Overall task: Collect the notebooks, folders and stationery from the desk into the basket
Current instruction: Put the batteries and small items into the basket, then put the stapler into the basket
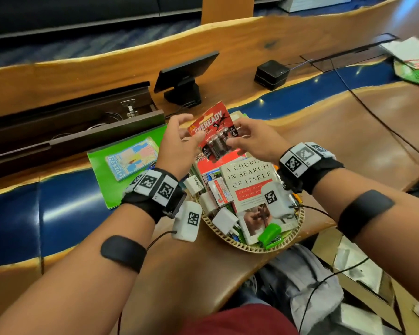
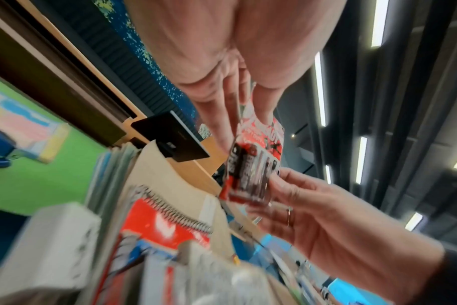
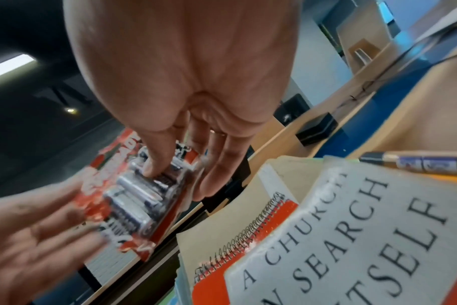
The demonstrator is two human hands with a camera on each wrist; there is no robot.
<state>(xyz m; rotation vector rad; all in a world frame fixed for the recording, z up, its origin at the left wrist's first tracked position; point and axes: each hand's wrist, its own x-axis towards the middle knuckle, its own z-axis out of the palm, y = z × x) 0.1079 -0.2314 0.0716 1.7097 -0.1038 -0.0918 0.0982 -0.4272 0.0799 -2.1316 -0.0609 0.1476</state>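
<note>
I hold one red battery pack [image 1: 214, 132] above the far side of the basket [image 1: 287, 238], and through its clear blister I count four batteries side by side. My right hand [image 1: 257, 139] grasps the pack: in the right wrist view my thumb presses on the blister front while my other fingers [image 3: 217, 171] lie behind the card, only slightly bent. My left hand [image 1: 179, 143] meets the pack's other edge; its fingers [image 2: 217, 123] reach out nearly straight along the card and the thumb sits against it, so the grip there is loose, more a touch than a clench. The basket stands on the near edge of the desk [image 1: 373, 112], right below my hands, and it is heaped. On top lies one grey book [image 1: 249, 182] with a printed title, and under it one red spiral notebook [image 3: 251, 233] shows its wire binding. Toward the basket's left rim I count three white plugs [image 1: 225, 221], and at its near rim one green stapler-like thing [image 1: 270, 234]. One marker pen [image 3: 415, 164] lies beyond the book. Left of the basket, flat on the desk, is one green folder [image 1: 107, 175] with one small colourful booklet [image 1: 133, 158] on it. Beyond the basket stand one small dark screen [image 1: 186, 73] and one black box [image 1: 271, 73].
</note>
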